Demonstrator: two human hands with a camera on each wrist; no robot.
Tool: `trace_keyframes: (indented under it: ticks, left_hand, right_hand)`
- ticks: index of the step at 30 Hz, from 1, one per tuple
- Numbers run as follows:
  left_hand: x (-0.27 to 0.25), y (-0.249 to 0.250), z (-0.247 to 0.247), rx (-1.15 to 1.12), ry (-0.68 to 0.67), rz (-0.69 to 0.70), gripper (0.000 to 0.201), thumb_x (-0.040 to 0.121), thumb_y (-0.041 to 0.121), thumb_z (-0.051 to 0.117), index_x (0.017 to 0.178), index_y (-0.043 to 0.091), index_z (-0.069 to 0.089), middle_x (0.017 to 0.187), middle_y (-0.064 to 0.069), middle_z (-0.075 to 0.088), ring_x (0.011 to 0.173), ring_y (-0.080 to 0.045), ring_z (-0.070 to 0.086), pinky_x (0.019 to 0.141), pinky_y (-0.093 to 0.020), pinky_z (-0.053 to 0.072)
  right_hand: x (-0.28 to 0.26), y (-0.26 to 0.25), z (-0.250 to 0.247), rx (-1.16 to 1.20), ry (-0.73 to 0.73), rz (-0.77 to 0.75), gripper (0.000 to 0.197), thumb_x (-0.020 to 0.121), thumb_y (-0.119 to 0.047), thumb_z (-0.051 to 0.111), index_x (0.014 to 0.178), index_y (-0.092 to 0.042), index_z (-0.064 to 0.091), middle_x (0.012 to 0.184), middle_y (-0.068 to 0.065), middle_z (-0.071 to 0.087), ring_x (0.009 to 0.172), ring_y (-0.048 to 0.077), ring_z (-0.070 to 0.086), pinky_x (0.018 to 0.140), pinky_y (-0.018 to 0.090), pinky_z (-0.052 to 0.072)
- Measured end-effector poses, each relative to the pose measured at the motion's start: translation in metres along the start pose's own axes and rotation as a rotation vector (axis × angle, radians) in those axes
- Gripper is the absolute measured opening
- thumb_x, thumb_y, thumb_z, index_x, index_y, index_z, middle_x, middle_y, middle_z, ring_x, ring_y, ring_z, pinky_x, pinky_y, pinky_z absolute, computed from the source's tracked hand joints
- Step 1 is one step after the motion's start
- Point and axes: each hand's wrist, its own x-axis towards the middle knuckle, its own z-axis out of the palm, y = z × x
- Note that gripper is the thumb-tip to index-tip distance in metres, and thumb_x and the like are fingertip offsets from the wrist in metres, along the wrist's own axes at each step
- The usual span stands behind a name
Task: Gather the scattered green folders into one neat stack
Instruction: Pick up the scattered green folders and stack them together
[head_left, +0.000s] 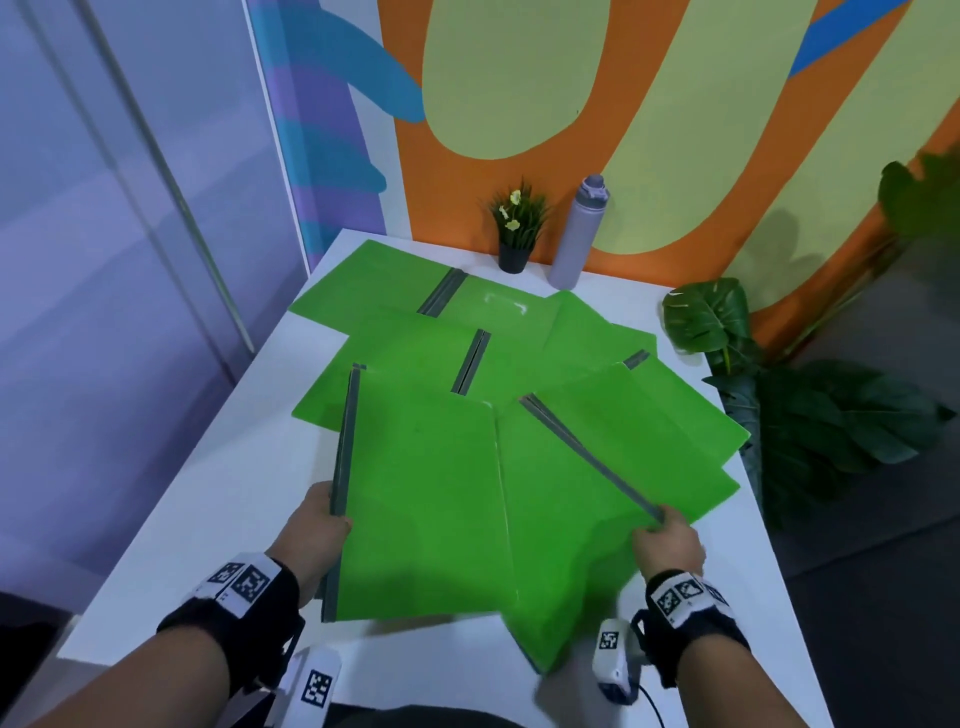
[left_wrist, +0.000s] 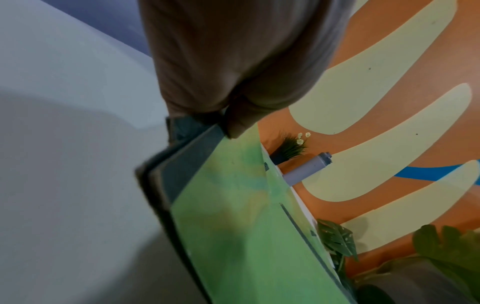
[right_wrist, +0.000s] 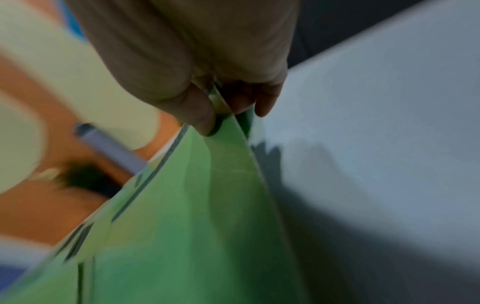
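Note:
Several green folders with grey spines lie overlapping across the white table (head_left: 208, 493). The near left folder (head_left: 421, 499) is raised off the table, and my left hand (head_left: 317, 525) grips its grey spine edge; the left wrist view shows the thumb (left_wrist: 236, 123) on top of that folder (left_wrist: 233, 226). My right hand (head_left: 667, 540) pinches the near end of the spine of the near right folder (head_left: 561, 519), which lies skewed; in the right wrist view the thumb (right_wrist: 200, 115) presses that folder (right_wrist: 197, 205) against the fingers. Other folders (head_left: 395, 286) lie farther back.
A small potted plant (head_left: 517, 228) and a grey water bottle (head_left: 579, 234) stand at the table's far edge against the painted wall. Large leafy plants (head_left: 810, 405) crowd the table's right side. A glass partition runs along the left.

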Motion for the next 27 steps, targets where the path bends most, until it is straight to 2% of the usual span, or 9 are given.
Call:
trace_keyframes:
  ticks: [3, 6, 9, 11, 14, 16, 20, 24, 27]
  left_hand:
    - [0.004, 0.013, -0.009, 0.031, 0.095, 0.132, 0.045, 0.090, -0.001, 0.043, 0.126, 0.026, 0.044, 0.112, -0.013, 0.066, 0.093, -0.034, 0.066, 0.082, -0.053, 0.056]
    - [0.008, 0.027, -0.021, 0.058, 0.168, 0.283, 0.071, 0.090, -0.005, 0.040, 0.144, 0.040, 0.030, 0.120, -0.002, 0.059, 0.085, -0.030, 0.063, 0.073, -0.039, 0.055]
    - [0.013, 0.038, -0.023, -0.009, 0.203, 0.294, 0.070, 0.090, -0.008, 0.035, 0.142, 0.038, 0.042, 0.112, -0.007, 0.055, 0.052, -0.019, 0.043, 0.050, -0.024, 0.041]
    - [0.018, 0.037, -0.020, -0.116, 0.156, 0.239, 0.063, 0.089, -0.010, 0.035, 0.133, 0.031, 0.057, 0.105, -0.008, 0.059, 0.060, -0.014, 0.043, 0.062, -0.027, 0.042]
    - [0.016, 0.035, -0.011, -0.285, 0.003, 0.184, 0.056, 0.088, -0.009, 0.040, 0.122, 0.028, 0.064, 0.136, -0.011, 0.053, 0.109, -0.025, 0.057, 0.103, -0.045, 0.044]
    - [0.009, 0.034, 0.000, -0.384, -0.065, 0.149, 0.045, 0.095, -0.003, 0.043, 0.128, 0.023, 0.060, 0.144, -0.013, 0.048, 0.124, -0.029, 0.052, 0.108, -0.052, 0.040]
    - [0.000, 0.022, 0.020, -0.366, -0.117, 0.070, 0.071, 0.082, 0.023, 0.070, 0.145, 0.013, 0.039, 0.140, -0.012, 0.046, 0.119, -0.029, 0.056, 0.096, -0.048, 0.051]
    - [0.000, 0.008, 0.026, -0.215, -0.026, 0.053, 0.085, 0.068, -0.008, 0.079, 0.139, 0.016, 0.037, 0.119, -0.012, 0.054, 0.098, -0.032, 0.061, 0.081, -0.046, 0.058]
    - [-0.003, 0.010, 0.029, -0.183, -0.013, 0.148, 0.084, 0.069, -0.022, 0.068, 0.127, 0.030, 0.037, 0.115, -0.014, 0.051, 0.087, -0.032, 0.058, 0.069, -0.044, 0.057]
  right_hand:
    - [-0.012, -0.025, -0.027, -0.181, 0.308, -0.264, 0.024, 0.084, -0.021, 0.067, 0.106, -0.012, 0.068, 0.100, 0.021, 0.058, 0.100, 0.039, 0.050, 0.086, 0.048, 0.042]
    - [-0.022, -0.054, -0.049, 0.102, 0.502, -0.475, 0.009, 0.079, -0.010, 0.072, 0.086, -0.003, 0.070, 0.104, 0.022, 0.049, 0.101, 0.039, 0.045, 0.089, 0.050, 0.041]
    - [-0.036, -0.081, -0.063, 0.403, 0.557, -0.772, 0.007, 0.081, 0.007, 0.064, 0.089, 0.006, 0.064, 0.102, 0.023, 0.056, 0.095, 0.027, 0.054, 0.085, 0.024, 0.044]
    - [-0.054, -0.098, -0.066, 0.415, 0.581, -0.938, 0.009, 0.084, 0.005, 0.062, 0.091, 0.001, 0.064, 0.086, 0.015, 0.063, 0.078, 0.016, 0.053, 0.070, 0.015, 0.038]
    - [-0.087, -0.110, -0.050, 0.366, 0.456, -1.242, 0.015, 0.082, 0.005, 0.062, 0.089, -0.007, 0.068, 0.081, 0.005, 0.068, 0.071, 0.008, 0.057, 0.065, 0.011, 0.045]
    - [-0.110, -0.105, -0.028, 0.335, 0.317, -1.451, 0.015, 0.085, -0.001, 0.059, 0.089, -0.007, 0.073, 0.088, 0.003, 0.074, 0.079, 0.009, 0.066, 0.071, 0.016, 0.054]
    - [-0.130, -0.067, 0.025, 0.231, -0.059, -1.646, 0.023, 0.083, -0.006, 0.066, 0.102, -0.016, 0.072, 0.106, 0.001, 0.074, 0.098, 0.014, 0.068, 0.081, 0.027, 0.057]
    - [-0.119, -0.043, 0.045, 0.046, -0.513, -1.641, 0.036, 0.094, -0.011, 0.052, 0.126, -0.022, 0.062, 0.137, -0.004, 0.059, 0.131, 0.010, 0.049, 0.108, 0.035, 0.042]
    - [-0.110, -0.039, 0.034, -0.125, -0.581, -1.482, 0.062, 0.079, -0.007, 0.048, 0.136, -0.031, 0.050, 0.147, -0.019, 0.041, 0.142, -0.002, 0.025, 0.119, 0.036, 0.013]
